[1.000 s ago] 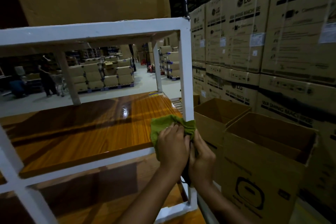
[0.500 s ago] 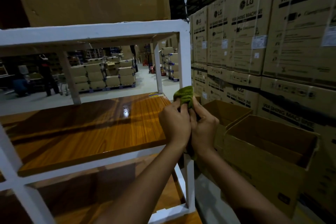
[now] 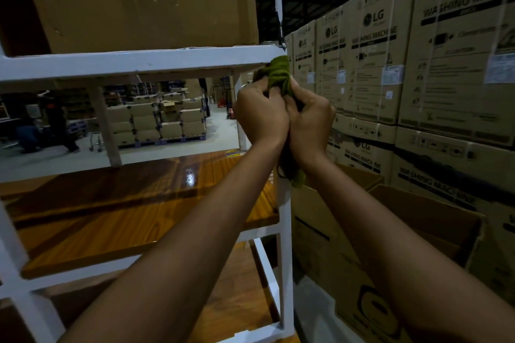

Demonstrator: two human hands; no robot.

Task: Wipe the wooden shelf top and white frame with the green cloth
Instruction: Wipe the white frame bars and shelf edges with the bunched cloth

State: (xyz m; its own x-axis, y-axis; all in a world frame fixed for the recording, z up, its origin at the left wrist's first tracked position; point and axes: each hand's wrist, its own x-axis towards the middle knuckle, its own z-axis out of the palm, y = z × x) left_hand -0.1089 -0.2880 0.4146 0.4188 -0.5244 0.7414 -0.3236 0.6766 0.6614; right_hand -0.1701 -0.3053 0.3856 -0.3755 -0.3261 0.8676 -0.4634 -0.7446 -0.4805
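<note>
At the upper right corner of the white frame (image 3: 139,64), the green cloth (image 3: 280,71) is bunched around the upright post, gripped by the left hand (image 3: 260,114) and the right hand (image 3: 310,120), both with fingers curled round it. Below lies the wooden shelf top (image 3: 117,203); stacked washing machine boxes (image 3: 390,64) stand to the right
</note>
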